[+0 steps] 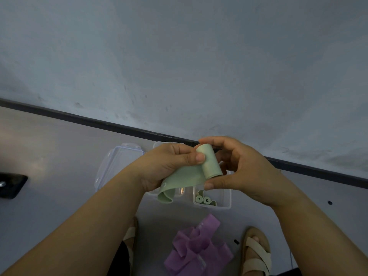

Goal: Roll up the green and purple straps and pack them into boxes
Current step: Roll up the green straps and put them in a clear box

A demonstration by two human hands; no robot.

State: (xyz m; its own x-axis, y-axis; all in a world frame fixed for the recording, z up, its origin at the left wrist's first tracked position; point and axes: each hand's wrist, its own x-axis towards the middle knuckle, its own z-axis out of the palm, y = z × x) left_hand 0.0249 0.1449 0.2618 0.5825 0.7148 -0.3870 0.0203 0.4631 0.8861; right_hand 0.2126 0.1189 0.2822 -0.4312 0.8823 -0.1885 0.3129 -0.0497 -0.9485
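While a clear lid (119,164) lies on the left, the left hand (165,166) pinches the half-wound green strap (208,162), its tail hanging loose; the right hand (245,168) grips the roll's ends; finished green rolls (203,200) sit in the box (229,204) beneath; purple straps (197,250) lie unrolled nearer.
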